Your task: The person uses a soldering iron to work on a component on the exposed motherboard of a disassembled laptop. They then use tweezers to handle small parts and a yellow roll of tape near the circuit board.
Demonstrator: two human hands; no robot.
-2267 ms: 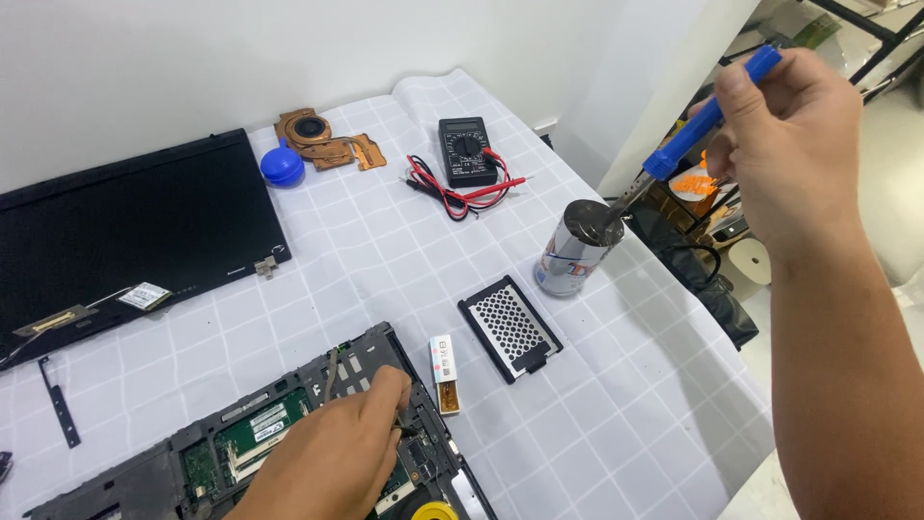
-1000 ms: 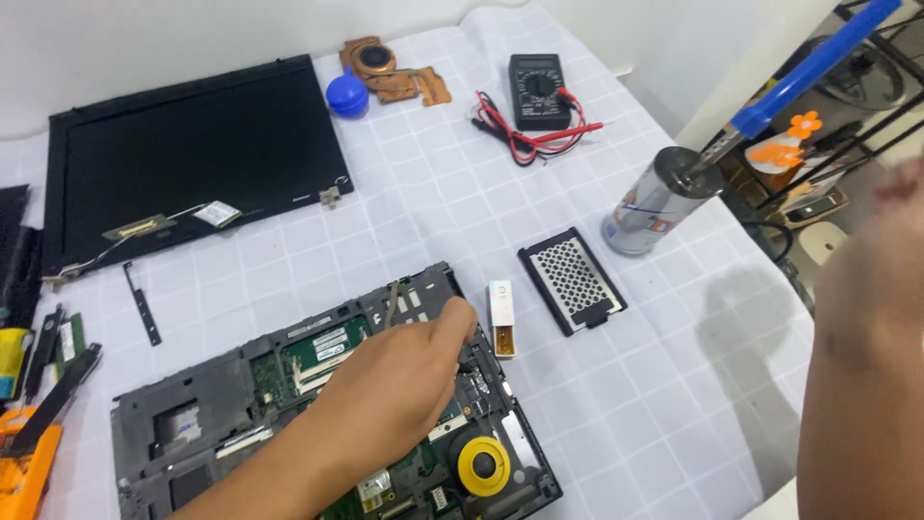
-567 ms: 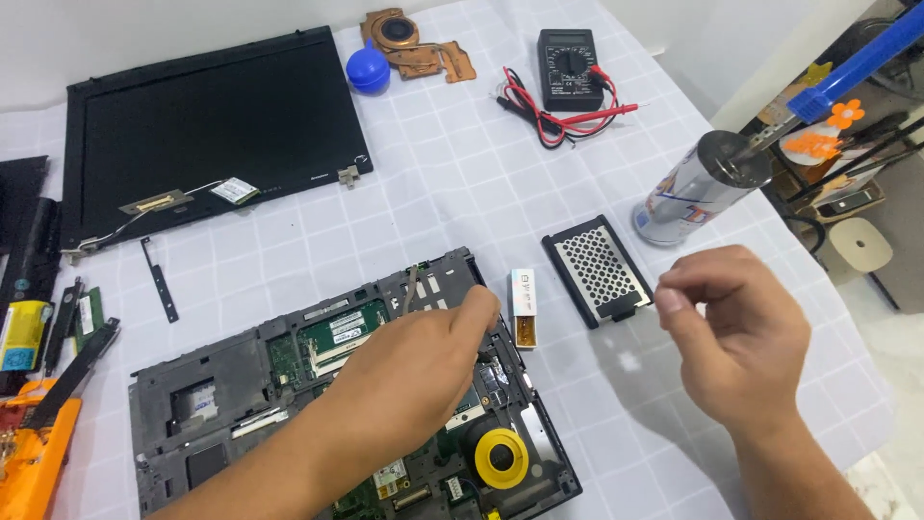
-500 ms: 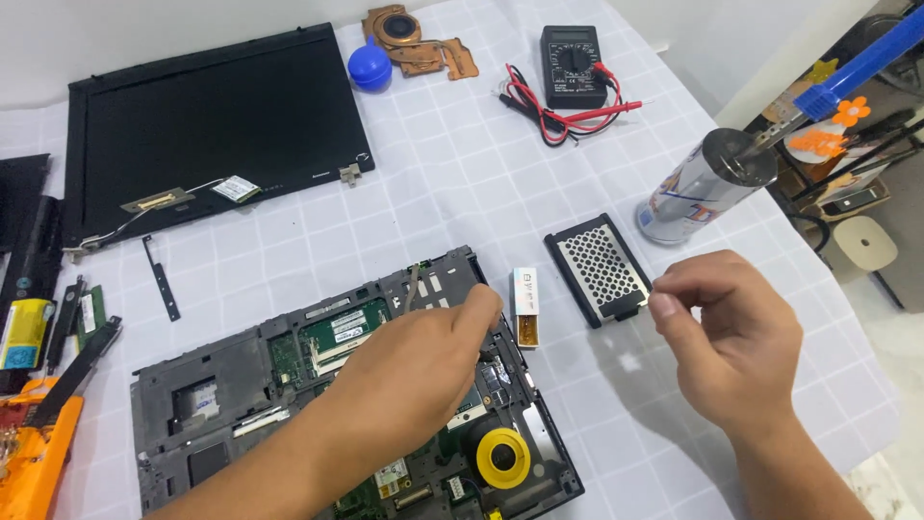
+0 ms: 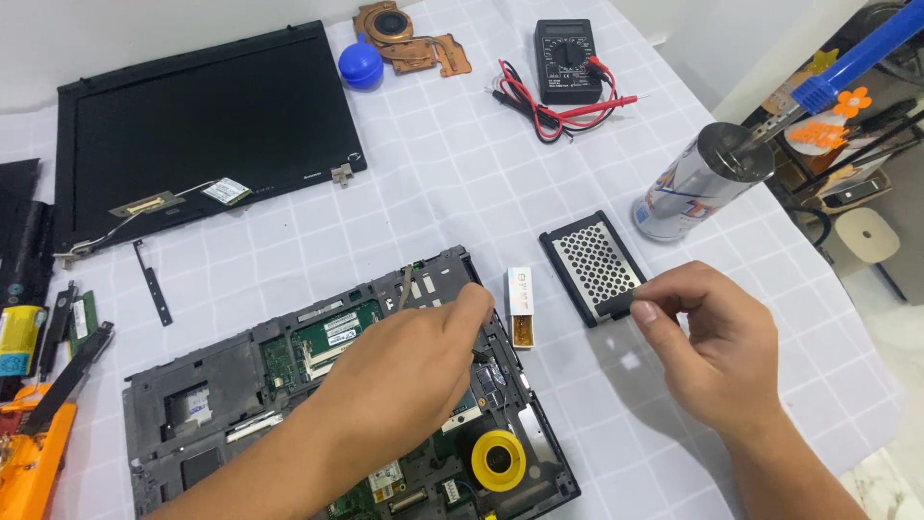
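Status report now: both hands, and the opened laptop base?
Left hand fingertips on laptop base. Right hand pinched at edge of perforated drive cover. Small white box between them.

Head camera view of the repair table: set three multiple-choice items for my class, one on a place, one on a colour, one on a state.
1. Where does the multimeter lie?
A. at the far side of the table, beside red and black test leads
B. inside the opened laptop base
C. on the detached screen

2. What colour is the round part at the near end of the opened laptop base?
A. green
B. yellow
C. white

3. How is the right hand placed?
A. flat on the detached screen
B. gripping the metal can
C. fingertips at the near corner of the perforated black tray

Answers:
1 A, the meter sits at the table's far edge with its leads coiled beside it.
2 B, the ring is bright yellow.
3 C, thumb and fingers meet at the tray's near corner, while the left hand rests on the laptop base.
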